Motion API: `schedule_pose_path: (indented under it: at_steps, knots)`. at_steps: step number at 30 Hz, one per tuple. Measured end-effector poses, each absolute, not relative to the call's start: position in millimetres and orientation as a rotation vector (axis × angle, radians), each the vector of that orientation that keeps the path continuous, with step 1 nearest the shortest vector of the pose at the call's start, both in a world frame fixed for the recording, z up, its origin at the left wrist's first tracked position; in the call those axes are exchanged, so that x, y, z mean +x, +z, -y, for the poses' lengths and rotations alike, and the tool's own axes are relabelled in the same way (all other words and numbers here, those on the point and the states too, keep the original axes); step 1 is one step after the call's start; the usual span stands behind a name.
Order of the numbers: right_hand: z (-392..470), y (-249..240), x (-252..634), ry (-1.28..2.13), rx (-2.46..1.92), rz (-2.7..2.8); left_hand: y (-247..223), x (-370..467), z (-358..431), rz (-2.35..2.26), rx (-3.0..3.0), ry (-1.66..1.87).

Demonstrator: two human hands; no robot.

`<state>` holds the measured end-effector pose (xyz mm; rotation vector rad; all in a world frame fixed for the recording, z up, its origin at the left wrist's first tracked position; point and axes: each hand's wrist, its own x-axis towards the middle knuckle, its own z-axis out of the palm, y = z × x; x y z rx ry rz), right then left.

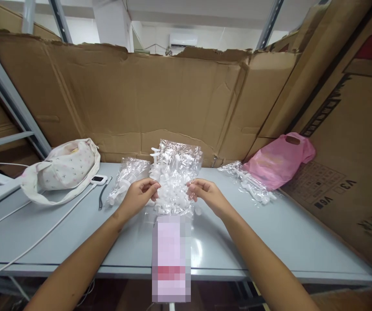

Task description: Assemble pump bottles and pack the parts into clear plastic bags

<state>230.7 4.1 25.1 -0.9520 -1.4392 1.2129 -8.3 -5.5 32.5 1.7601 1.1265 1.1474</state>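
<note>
A clear plastic bag [174, 190] full of small white plastic parts sits at the middle of the table, its top leaning toward the cardboard. My left hand [142, 192] pinches the left edge of this bag between thumb and fingers. On the opposite edge, my right hand [205, 194] has its fingers closed on the film in the same way. A second clear bag [126, 179] with white plastic pieces lies just left of my left hand. White parts poke out near the upper left of the middle bag. A pixelated pinkish block hides what is below it.
A grey table [76, 237] spans the front, backed by a tall cardboard sheet [147, 95]. At left are a patterned cloth bag [72, 166], a small white device [99, 179] and white cables. At right lie another clear bag [250, 183], a pink bag [275, 162] and a large carton [348, 142].
</note>
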Motion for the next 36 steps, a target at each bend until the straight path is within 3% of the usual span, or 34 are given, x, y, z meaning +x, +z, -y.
schedule_pose_path:
  at_steps: [5, 12, 19, 28, 36]
  knots:
    - [-6, 25, 230, 1.157, -0.981, 1.370, 33, -10, 5, -1.121, 1.714, 1.182]
    - [-10, 23, 240, 1.158, -0.913, 1.246, 30, -9, 4, -1.023, 1.696, 0.977]
    - [4, 25, 228, 1.355, -0.989, 1.529, 27, -7, 2, -1.044, 1.600, 1.109]
    - [6, 23, 217, 1.226, -0.995, 1.486, 20, 6, 8, -1.008, 1.516, 1.068]
    - [12, 25, 207, 1.310, -1.040, 1.418, 18, 18, 12, -1.027, 1.536, 1.192]
